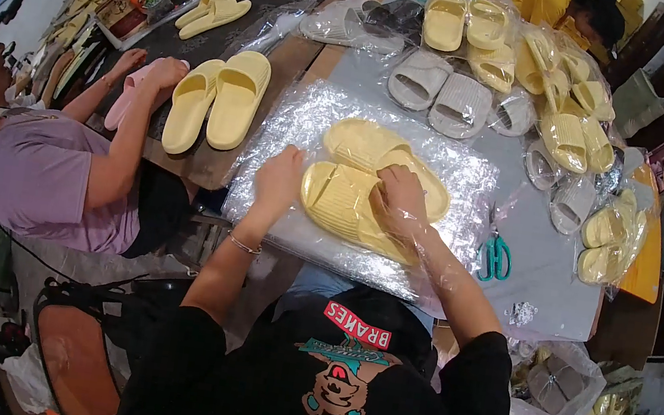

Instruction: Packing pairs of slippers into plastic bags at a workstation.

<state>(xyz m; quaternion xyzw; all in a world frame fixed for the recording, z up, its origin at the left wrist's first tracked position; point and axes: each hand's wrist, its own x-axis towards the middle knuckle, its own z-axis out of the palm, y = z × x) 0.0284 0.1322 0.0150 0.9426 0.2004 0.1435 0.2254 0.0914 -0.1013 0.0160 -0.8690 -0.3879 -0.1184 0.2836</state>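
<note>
A pair of yellow slippers (342,196) with ribbed straps lies side by side in front of me, over a stack of clear plastic bags (262,219). My right hand (400,206) is closed on the nearer slipper, its fingers bent into the foot opening. Clear film (435,256) wraps around that hand and wrist, and the slippers seem to lie within it. Just left of the pair, my left hand (277,183) is curled shut above the stack; what its fingers hold, if anything, is hidden.
Teal-handled scissors (496,258) lie right of the stack. Bagged yellow slippers (566,139) are heaped at the far right, beside grey slippers (440,94). Another yellow pair (215,102) stands far left. A co-worker (56,177) at the left handles a pink slipper (128,97).
</note>
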